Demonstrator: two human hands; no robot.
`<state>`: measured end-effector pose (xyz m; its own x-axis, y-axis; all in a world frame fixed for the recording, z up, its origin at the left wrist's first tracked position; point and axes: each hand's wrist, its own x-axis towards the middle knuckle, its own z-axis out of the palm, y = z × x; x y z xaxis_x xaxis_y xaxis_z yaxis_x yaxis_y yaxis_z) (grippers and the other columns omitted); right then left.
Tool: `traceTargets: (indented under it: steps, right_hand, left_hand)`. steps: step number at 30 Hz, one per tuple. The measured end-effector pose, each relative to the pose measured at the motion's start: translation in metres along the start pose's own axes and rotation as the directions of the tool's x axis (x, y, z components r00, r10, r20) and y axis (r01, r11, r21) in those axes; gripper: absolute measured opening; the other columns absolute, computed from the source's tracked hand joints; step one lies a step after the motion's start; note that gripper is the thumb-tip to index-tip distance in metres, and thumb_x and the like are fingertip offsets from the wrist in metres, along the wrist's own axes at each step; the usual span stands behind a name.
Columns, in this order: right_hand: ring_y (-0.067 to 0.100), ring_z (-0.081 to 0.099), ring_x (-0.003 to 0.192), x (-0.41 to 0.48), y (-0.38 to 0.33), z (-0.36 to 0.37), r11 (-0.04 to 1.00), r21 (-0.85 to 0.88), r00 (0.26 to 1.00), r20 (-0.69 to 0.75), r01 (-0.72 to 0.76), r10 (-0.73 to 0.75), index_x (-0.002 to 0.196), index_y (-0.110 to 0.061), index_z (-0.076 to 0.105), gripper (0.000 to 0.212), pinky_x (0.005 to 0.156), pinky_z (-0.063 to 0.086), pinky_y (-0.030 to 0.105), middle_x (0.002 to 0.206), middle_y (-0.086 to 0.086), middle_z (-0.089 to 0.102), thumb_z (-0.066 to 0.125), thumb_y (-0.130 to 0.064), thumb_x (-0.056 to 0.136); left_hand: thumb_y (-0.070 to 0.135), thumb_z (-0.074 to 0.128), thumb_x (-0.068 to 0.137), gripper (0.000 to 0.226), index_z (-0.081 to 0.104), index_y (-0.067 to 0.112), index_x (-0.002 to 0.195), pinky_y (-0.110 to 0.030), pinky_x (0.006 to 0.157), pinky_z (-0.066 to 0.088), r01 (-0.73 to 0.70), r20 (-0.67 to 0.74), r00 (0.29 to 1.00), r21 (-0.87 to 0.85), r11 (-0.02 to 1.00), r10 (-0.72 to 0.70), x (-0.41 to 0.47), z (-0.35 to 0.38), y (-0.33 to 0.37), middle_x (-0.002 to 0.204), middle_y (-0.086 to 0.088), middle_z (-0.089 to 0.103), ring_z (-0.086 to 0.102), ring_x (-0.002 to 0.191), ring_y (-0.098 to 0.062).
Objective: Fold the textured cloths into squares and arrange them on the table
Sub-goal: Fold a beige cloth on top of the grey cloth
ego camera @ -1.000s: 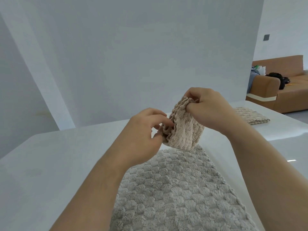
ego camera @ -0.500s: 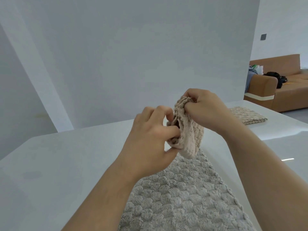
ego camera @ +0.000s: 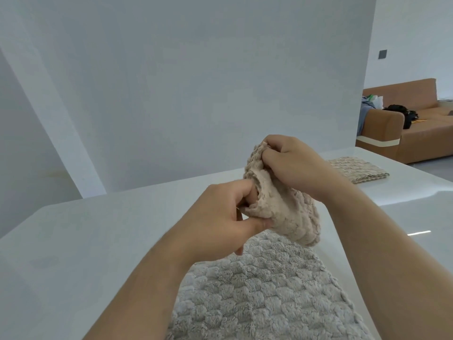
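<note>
**Above the surface (ego camera: 98, 241), a beige cloth (ego camera: 289, 217) gets a new grip**

Over the grey cloth (ego camera: 264, 298) that lies spread flat near us, we hold the beige cloth bunched in the air. Our right hand (ego camera: 291, 165) pinches its top edge between curled fingers (ego camera: 272, 155) and thumb. Our left hand (ego camera: 220, 222) has shifted in the last second. It had a light fingertip pinch at the near edge; now the thumb presses the lower fold while a finger digs into the opening (hunting a corner, we judge). So this cloth is not yet opened out, let alone squared. One folded cloth (ego camera: 358, 169) already lies well apart at the far right.
</note>
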<state>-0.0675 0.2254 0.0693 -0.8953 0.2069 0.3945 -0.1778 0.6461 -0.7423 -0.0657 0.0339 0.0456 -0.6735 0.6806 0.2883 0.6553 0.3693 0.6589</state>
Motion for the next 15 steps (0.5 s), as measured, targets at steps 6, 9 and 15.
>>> traceTargets:
  steps: [6, 9, 15]
  right_hand:
    - [0.013, 0.050, 0.060, -0.003, -0.004, 0.007, 0.998, -0.030, 0.998, 0.021, 0.054, -0.053, 0.083, -0.017, 0.059, 0.021, 0.057, 0.038, 0.029, 0.069, -0.006, 0.058, 0.044, -0.022, 0.097]
    - [0.010, 0.049, 0.061, -0.004, -0.007, 0.012, 0.995, -0.042, 0.996, 0.014, 0.086, -0.085, 0.076, -0.020, 0.053, 0.024, 0.058, 0.035, 0.028, 0.067, -0.009, 0.055, 0.044, -0.023, 0.098]
    - [0.003, 0.039, 0.052, -0.005, -0.009, 0.013, 0.992, 0.024, 0.987, 0.101, 0.121, -0.123, 0.072, -0.020, 0.044, 0.026, 0.059, 0.033, 0.029, 0.053, -0.018, 0.045, 0.044, -0.022, 0.098]
  left_hand:
    - [0.045, 0.085, 0.077, 0.036, 0.068, 0.017, 0.092, -0.050, 0.060, 0.056, 0.145, 0.070, 0.985, 0.128, 0.981, -0.155, 0.001, -0.006, -0.011, 0.074, -0.004, 0.069, 0.059, 0.056, -0.021]
    - [0.032, 0.089, 0.077, 0.030, 0.070, 0.014, 0.093, -0.052, 0.067, 0.061, 0.098, 0.113, 0.989, -0.021, 0.995, -0.095, -0.002, -0.007, -0.005, 0.077, 0.000, 0.073, 0.072, 0.067, -0.024]
    - [0.017, 0.081, 0.086, 0.023, 0.070, 0.016, 0.106, -0.036, 0.057, 0.056, 0.059, 0.189, 0.982, -0.237, 0.970, -0.014, -0.008, -0.014, 0.004, 0.087, 0.001, 0.076, 0.072, 0.058, -0.034]
